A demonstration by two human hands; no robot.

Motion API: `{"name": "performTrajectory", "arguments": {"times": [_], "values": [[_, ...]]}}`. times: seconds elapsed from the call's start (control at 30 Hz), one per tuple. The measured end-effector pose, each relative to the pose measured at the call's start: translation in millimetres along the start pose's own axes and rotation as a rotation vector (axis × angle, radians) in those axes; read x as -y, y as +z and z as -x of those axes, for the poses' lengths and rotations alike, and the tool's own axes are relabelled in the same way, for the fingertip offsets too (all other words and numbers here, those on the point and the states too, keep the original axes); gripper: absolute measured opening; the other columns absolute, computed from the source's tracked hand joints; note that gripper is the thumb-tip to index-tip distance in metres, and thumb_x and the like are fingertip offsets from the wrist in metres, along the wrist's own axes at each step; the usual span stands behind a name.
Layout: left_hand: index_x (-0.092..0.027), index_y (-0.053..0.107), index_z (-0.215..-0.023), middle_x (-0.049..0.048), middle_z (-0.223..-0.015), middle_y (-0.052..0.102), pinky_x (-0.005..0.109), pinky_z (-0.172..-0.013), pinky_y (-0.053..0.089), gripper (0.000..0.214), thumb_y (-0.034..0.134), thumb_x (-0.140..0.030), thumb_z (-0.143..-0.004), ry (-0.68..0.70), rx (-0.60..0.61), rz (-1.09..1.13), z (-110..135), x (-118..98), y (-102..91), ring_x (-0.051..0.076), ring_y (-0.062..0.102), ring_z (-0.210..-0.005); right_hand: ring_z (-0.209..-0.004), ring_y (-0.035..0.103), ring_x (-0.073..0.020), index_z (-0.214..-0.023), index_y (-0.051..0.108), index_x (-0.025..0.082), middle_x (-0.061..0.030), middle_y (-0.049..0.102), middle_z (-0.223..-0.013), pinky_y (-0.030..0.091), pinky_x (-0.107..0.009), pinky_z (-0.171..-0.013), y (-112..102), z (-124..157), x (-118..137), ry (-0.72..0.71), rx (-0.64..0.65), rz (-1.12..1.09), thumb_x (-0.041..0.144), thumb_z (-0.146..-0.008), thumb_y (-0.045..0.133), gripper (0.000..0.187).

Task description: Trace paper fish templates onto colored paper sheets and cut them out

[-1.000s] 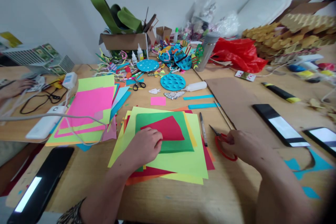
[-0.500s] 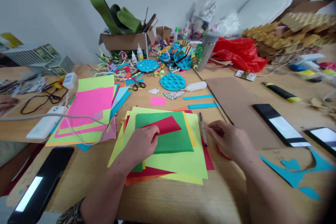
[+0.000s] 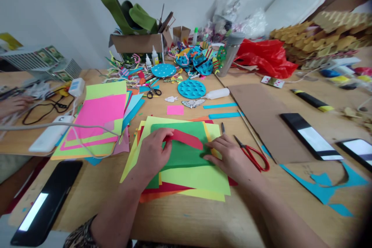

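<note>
Red paper (image 3: pixel 187 139) is lying between the two hands in the head view, with its long axis running from about ten o'clock down to four o'clock over a green sheet (image 3: pixel 181 158). At its ten o'clock end the left hand (image 3: pixel 154 148) is pinching the corner, thumb and fingers closed together on it, and that end is seeming to rise off the green. At the four o'clock end the right hand (image 3: pixel 226 153) is holding its thumb and fingers apart, the tips sitting just beside the paper; whether they are touching it I cannot tell. So the left hand is being the nearer one, already gripping, while the right is facing the free end across a small gap. Under the green sheet a yellow-green sheet (image 3: pixel 197 181) is covering most of a coloured stack on the wooden surface (image 3: pixel 186 223). From the right hand, red-handled scissors (image 3: pixel 255 158) are resting at three o'clock, blades pointing toward ten, and a pen (image 3: pixel 223 127) is showing its end at twelve. From the red paper, a pink rectangle (image 3: pixel 175 110) is lying at eleven o'clock and two blue strips (image 3: pixel 223 116) are lying at two.
</note>
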State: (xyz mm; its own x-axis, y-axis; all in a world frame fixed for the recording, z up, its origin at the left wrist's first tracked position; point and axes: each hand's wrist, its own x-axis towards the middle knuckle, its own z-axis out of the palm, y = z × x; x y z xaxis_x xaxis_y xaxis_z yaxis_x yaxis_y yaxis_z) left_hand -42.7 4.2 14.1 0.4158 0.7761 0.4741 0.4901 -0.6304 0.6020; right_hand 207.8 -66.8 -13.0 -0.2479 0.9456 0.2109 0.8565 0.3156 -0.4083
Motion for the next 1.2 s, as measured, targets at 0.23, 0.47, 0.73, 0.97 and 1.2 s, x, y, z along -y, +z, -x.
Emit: {"name": "performTrajectory", "arguments": {"times": [0.23, 0.47, 0.73, 0.97, 1.2], "values": [[-0.020, 0.058, -0.093, 0.0024, -0.097, 0.072, 0.028, -0.082, 0.052, 0.020, 0.051, -0.007, -0.080, -0.058, -0.086, -0.027, -3.2, -0.4, 0.0, 0.016, 0.068, -0.090, -0.102, 0.053, -0.0293, -0.114, 0.064, 0.016, -0.0130, 0.062, -0.105, 0.049, -0.047, -0.087, -8.6, 3.0, -1.3, -0.093, 0.116, 0.008, 0.049, -0.071, 0.074, 0.055], [-0.020, 0.057, -0.090, 0.0021, -0.087, 0.070, 0.028, -0.067, 0.048, 0.018, 0.052, -0.007, -0.079, -0.102, 0.295, -0.154, -1.1, -0.3, 3.7, 0.018, 0.067, -0.077, -0.103, 0.053, -0.0262, -0.093, 0.069, 0.019, -0.0096, 0.064, -0.102, 0.047, -0.045, -0.087, -17.6, 0.8, 4.2, -0.147, 0.149, -0.028, 0.027, -0.086, 0.062, 0.012], [-0.019, 0.056, -0.092, 0.0033, -0.086, 0.069, 0.031, -0.067, 0.045, 0.006, 0.053, -0.019, -0.088, -0.143, 0.562, -0.274, -4.6, -10.4, -0.5, 0.021, 0.065, -0.079, -0.088, 0.057, -0.0211, -0.092, 0.065, 0.019, -0.0085, 0.065, -0.091, 0.049, -0.037, -0.078, -17.4, -2.0, 13.5, -0.160, -0.124, -0.160, 0.017, -0.091, 0.053, 0.012], [-0.019, 0.059, -0.107, 0.0086, -0.102, 0.069, 0.035, -0.079, 0.047, 0.027, 0.056, -0.038, -0.088, -0.028, 0.649, -0.319, -2.7, -13.6, -4.8, 0.026, 0.064, -0.094, -0.085, 0.063, -0.0179, -0.095, 0.064, 0.020, -0.0075, 0.064, -0.091, 0.052, -0.032, -0.074, -10.1, -1.8, 22.5, -0.078, -0.256, -0.295, 0.017, -0.093, 0.051, 0.013], [-0.020, 0.055, -0.082, 0.0040, -0.070, 0.064, 0.028, -0.056, 0.038, 0.016, 0.043, -0.022, -0.091, -0.092, 0.563, -0.428, -3.8, -2.8, -1.2, 0.022, 0.062, -0.066, -0.090, 0.062, -0.0227, -0.105, 0.063, 0.021, -0.0088, 0.065, -0.098, 0.054, -0.038, -0.076, -19.0, 3.4, 4.7, 0.040, -0.201, -0.270, 0.034, -0.087, 0.062, 0.023]]}}
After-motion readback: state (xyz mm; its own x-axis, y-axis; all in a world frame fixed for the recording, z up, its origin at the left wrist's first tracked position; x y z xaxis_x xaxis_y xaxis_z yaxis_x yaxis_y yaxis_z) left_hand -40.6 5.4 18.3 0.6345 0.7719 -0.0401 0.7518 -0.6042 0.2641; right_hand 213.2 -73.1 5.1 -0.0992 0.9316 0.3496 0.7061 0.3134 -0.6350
